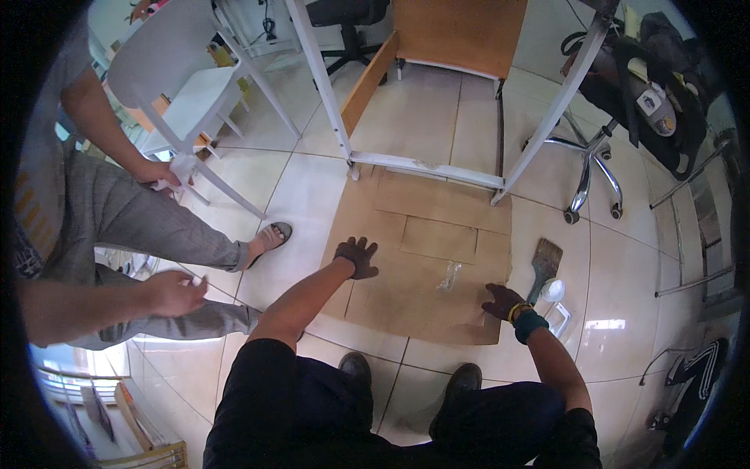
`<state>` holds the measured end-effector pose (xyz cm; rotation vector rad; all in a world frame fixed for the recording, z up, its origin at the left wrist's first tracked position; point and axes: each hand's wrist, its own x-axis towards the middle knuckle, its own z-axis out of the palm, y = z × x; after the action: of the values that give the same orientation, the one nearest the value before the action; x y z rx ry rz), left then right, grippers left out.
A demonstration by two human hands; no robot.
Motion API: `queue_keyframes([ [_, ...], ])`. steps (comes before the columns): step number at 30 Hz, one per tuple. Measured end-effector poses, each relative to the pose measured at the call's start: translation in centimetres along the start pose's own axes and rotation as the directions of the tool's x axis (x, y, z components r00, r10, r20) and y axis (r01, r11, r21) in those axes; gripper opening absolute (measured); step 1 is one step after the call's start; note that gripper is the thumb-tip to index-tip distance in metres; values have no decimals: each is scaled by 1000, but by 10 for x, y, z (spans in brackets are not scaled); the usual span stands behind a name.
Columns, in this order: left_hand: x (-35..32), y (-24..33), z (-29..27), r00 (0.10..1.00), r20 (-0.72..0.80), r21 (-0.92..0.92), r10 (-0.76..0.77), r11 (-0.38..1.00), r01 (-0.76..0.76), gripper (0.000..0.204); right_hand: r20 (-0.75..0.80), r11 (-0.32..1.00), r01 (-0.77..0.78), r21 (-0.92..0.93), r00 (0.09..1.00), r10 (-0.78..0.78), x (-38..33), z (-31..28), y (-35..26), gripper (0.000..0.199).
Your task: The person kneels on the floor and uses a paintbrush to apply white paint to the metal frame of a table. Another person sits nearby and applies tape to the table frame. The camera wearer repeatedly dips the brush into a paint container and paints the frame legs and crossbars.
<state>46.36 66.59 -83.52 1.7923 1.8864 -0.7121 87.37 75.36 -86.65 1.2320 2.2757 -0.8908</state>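
A clear packet (449,276), contents indistinct, is carried by flattened cardboard (391,301), the left hand (357,259) spread near the left edge, the right hand (503,302) at the right edge, its grip indiscernible.

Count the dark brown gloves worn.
2: one dark brown glove on the left hand, over the flat brown cardboard; another on the right hand, near the cardboard's right edge.

Cardboard (391,309) lies beneath the left fingers (362,245), its right edge at the right fingers (492,289). A plastic scrap (449,276) rests on it between them. Right of the right fingers lies a brush (542,266); beyond both, a frame (426,167).
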Motion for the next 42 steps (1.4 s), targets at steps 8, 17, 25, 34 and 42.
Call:
queue_keyframes([
  [8, 91, -48, 2, 934, -311, -555, -174, 831, -30, 73, -70, 940, 136, -313, 984, -166, -3, -19, -72, 88],
  [17, 189, 47, -104, 970, -228, -543, -90, -815, -203, 37, -72, 945, 251, -208, 960, -271, -5, 63, -178, 86],
  [25, 236, 81, -112, 804, -404, -213, -437, -810, -547, 16, -333, 973, 170, -157, 918, -214, 3, 97, -196, 60],
  [34, 237, 81, -120, 891, -308, -88, -334, -922, -376, 15, -339, 955, 227, -190, 898, -281, 29, 106, -194, 56],
  [42, 250, 77, -108, 875, -343, -134, -342, -904, -406, 14, -204, 899, 292, -326, 907, -369, 55, 74, -176, 61],
])
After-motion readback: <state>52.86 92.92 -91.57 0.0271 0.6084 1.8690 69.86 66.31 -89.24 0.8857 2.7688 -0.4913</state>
